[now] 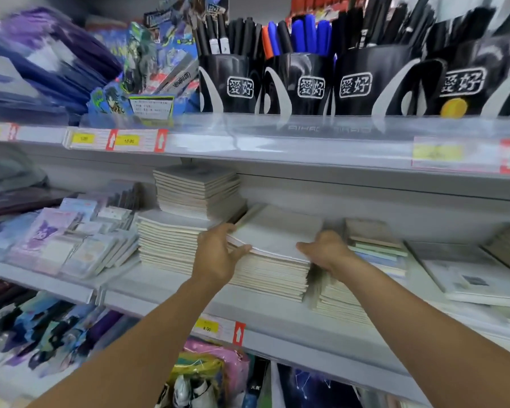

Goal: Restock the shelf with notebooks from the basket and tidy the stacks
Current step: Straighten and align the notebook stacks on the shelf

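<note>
Shop shelf (171,293) mid-frame: left hand (215,254) and right hand (326,250) each clamp a side of the notebooks (274,231) atop the centre stack (271,275); best lowered flat, edges squared.

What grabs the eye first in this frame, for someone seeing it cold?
Dead centre, the left hand and right hand grip the two ends of the top notebooks on the middle stack of the middle shelf. Above, a row of black pen cups with white characters, stuffed with black and blue markers, fills the upper shelf. At left sit pastel cartoon notepads.
</note>
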Motion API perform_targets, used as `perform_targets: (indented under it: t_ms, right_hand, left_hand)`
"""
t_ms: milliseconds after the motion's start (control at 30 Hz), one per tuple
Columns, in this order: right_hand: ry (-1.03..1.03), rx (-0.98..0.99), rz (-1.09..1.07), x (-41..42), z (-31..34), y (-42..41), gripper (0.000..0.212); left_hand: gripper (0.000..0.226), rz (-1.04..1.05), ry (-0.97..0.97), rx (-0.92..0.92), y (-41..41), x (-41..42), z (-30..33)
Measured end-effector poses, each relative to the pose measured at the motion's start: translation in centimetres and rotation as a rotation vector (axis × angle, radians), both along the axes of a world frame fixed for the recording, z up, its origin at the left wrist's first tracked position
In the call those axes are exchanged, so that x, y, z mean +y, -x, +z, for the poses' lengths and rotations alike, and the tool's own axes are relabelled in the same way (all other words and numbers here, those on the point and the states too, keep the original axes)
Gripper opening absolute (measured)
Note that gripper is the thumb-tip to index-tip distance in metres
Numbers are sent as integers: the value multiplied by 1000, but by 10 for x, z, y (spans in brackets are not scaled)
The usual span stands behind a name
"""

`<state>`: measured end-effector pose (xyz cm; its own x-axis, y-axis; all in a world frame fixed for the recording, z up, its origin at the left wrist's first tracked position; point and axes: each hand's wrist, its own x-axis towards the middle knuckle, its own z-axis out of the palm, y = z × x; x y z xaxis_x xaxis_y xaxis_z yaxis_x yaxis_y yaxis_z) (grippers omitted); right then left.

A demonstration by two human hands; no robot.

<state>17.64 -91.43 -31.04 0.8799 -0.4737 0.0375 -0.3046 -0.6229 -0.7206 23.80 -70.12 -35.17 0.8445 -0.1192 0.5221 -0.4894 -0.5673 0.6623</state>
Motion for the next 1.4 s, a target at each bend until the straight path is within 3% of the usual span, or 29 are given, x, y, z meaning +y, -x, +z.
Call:
perform_targets:
  t_ms: [67, 200, 300, 400, 600, 833, 1133, 1400]
  right_hand:
    - [-169, -33, -2, -2, -7, -12, 40]
    - [-894, -129, -12, -8, -13, -31, 49]
    - [-1096, -145, -49, -17, -16, -44, 70]
    - [-1138, -180, -33, -17, -19, -54, 81]
    - [-1192, -281, -43, -19, -20, -59, 73]
    - [-1171, -257, -19, -8, -26, -47, 88]
    - [-1140, -225, -49, -3, -22, -45, 99]
    - [-1216, -245, -185, 14, -24, -20, 72]
  left_hand:
    - [61, -26, 15, -25, -10, -7, -12]
    - [57, -19, 307, -25, -13, -36, -26]
    - [51, 151, 548, 30, -11, -59, -23]
    - [50, 253, 598, -68, -17, -74, -29]
    - [43, 357, 493, -163, -28, -78, -40]
    - [60, 359, 568, 10, -20, -74, -37]
    - [54, 363, 447, 74, -12, -71, -35]
    - [50, 323, 462, 145, -5, -67, -27]
